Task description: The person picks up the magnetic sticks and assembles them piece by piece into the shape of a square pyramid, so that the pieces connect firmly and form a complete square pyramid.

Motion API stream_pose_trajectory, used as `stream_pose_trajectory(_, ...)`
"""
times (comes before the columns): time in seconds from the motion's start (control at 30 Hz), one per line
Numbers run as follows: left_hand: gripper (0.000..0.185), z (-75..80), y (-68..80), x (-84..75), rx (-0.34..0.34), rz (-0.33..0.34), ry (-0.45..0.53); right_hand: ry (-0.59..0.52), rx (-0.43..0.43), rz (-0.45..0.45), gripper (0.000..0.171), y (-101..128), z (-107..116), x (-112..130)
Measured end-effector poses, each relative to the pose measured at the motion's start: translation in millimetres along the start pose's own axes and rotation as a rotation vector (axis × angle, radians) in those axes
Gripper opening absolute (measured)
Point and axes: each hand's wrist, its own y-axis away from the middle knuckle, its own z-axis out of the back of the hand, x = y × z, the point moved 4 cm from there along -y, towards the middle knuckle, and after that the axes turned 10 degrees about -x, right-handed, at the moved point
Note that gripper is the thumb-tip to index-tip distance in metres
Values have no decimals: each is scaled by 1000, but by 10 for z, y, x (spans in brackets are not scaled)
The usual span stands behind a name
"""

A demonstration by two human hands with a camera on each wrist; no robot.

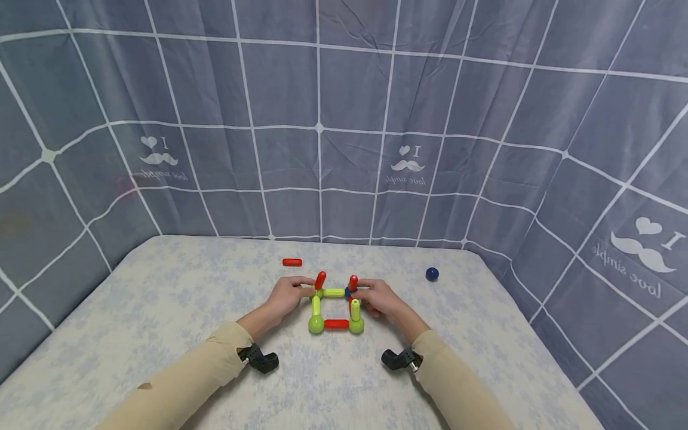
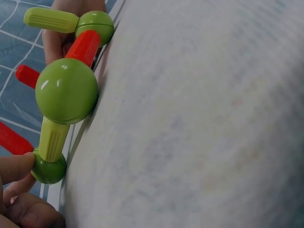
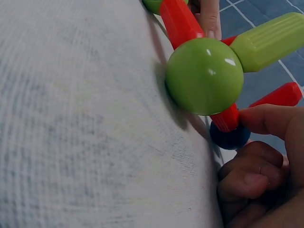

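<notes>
You are mid-build on the rod-and-ball frame (image 1: 335,307), which sits on the bed (image 1: 161,310) between your hands. Your left hand (image 1: 285,297) pinches its far-left green ball (image 2: 48,167); your right hand (image 1: 376,297) pinches the blue ball (image 3: 230,137) corner. Next, I judge, comes joining the two upright red rods — keep both corners steady.

Both forearms reach forward, the left hand (image 1: 286,295) and right hand (image 1: 378,297) curled, fingertips pinching inward.

Red-green rod-and-ball square frame (image 1: 335,307), flat on bed, apparently with uprights
</notes>
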Motion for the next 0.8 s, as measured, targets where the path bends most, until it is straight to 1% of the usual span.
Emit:
stream_pose_trajectory(0.17,28,22,-37,31,17,49,40,41,-31,-13,39,8,-7,-4)
stream_pose_trajectory(0.2,29,33,-49,33,10,58,52,41,-36,-17,39,8,-9,-9)
stream_pose_trajectory(0.27,30,73,-76,21,-27,68,66,39,-40,-24,39,5,-15,-15)
stream_pose_trajectory(0.37,32,145,-143,-23,-95,52,85,38,-39,-24,39,-3,-22,-17)
stream_pose_trajectory(0.43,33,183,-196,-68,-123,39,99,46,-41,-19,39,-9,-21,-14)
stream_pose_trajectory(0.53,34,213,-281,-122,-127,26,121,59,-49,-16,38,-18,-9,-11)
stream_pose_trajectory(0.63,34,232,-348,-145,-137,24,107,70,-54,-21,38,-23,1,-11)
stream_pose_trajectory(0.8,35,245,-456,-68,-171,30,56,82,-53,-23,41,-19,1,-13)
